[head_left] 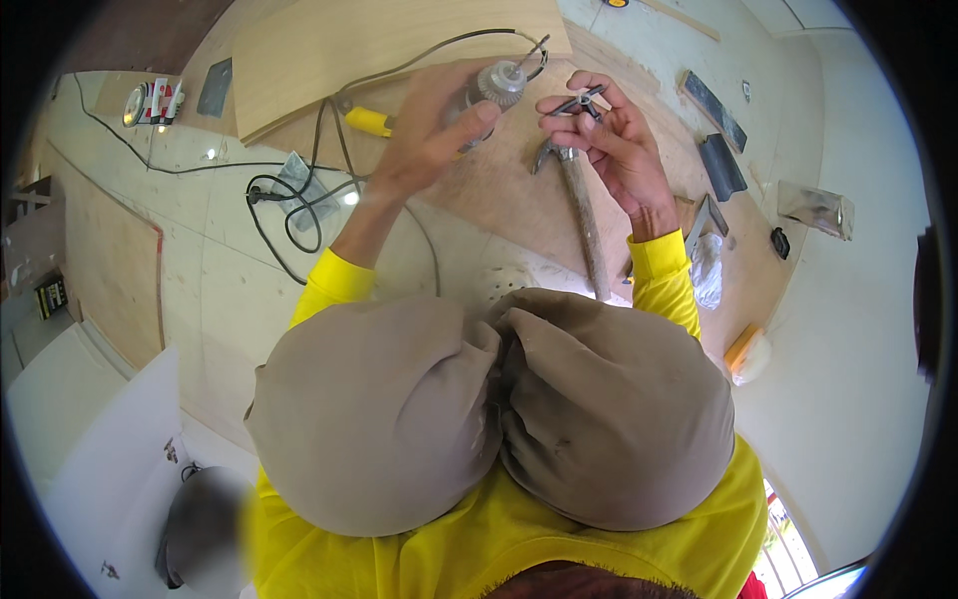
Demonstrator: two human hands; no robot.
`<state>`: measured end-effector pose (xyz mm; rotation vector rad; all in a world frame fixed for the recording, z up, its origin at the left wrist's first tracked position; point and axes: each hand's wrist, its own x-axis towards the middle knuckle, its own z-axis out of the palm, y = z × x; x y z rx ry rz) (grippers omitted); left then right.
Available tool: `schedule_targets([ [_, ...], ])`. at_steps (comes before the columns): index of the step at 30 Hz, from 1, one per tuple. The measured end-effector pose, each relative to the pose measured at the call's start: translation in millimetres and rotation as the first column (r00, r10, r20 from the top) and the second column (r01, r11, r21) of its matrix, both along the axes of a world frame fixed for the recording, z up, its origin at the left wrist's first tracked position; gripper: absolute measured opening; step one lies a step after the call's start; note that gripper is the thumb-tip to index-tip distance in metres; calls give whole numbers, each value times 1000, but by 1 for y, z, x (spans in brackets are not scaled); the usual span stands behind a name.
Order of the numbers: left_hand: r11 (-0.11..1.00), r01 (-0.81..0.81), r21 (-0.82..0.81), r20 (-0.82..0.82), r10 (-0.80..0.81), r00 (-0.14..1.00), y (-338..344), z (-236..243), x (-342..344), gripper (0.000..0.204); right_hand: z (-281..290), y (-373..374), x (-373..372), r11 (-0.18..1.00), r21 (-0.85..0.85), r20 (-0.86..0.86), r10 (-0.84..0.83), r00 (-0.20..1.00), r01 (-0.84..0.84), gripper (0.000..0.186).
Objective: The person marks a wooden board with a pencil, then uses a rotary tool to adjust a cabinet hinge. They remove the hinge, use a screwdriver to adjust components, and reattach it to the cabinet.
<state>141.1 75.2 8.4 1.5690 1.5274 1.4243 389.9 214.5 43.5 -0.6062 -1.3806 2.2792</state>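
My left hand (439, 140) grips a drill (499, 85) with a metal chuck and a thin bit pointing up. My right hand (624, 145) holds a small black cross-shaped chuck key (584, 103) in its fingers, right of the chuck and apart from it. Under my right hand a claw hammer (577, 205) with a worn shaft lies on plywood. A yellow-handled tool (369, 121) lies left of my left hand. A black power cord (311, 195) loops over the floor and boards.
A plywood sheet (299, 70) is behind my hands, another board (110, 260) at far left. Dark strips (720, 165), a clear bag (813, 208) and a metal square (709, 215) lie rightward. My bent knees (609, 409) fill the lower middle; a white wall (858, 329) stands right.
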Motion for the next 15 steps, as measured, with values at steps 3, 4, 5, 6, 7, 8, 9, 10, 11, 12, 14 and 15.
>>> schedule_targets([
  [3,999,0,-46,129,6,992,0,-2,3,59,16,-17,-6,989,-141,-181,-69,981,44,52],
  [4,999,-4,-53,171,13,985,0,-1,6,62,15,-16,-5,994,-108,-190,-45,981,25,54],
  [5,999,-14,-48,197,23,980,1,-1,8,61,13,-14,-4,997,-74,-197,-20,980,5,57],
  [6,999,-24,-39,222,32,975,3,-1,9,61,11,-10,-5,999,-37,-207,6,978,-14,59],
  [7,999,-34,-30,245,40,969,4,-2,9,60,9,-7,-5,1000,-9,-198,-18,980,17,54],
  [8,999,-32,-29,204,37,978,5,-3,7,60,8,-3,-5,999,19,-190,-42,981,47,48],
  [9,999,-30,-32,165,35,986,4,-6,5,60,5,1,-4,996,44,-179,-66,982,75,43],
  [10,999,-26,-35,126,30,992,3,-7,4,60,-3,9,-1,990,106,-98,-85,991,96,36],
  [11,999,-4,-36,113,8,994,3,-7,2,59,-14,19,2,979,169,-18,-109,994,110,30],
  [12,999,13,-39,99,-9,995,3,-8,-2,59,-11,17,-3,971,206,31,-131,991,122,26],
  [14,999,34,-18,67,-33,997,3,-8,-5,58,-5,5,-14,955,256,99,-177,979,147,20],
  [15,999,35,4,48,-36,998,3,-5,-6,58,5,-8,-23,950,268,118,-196,974,159,18],
])
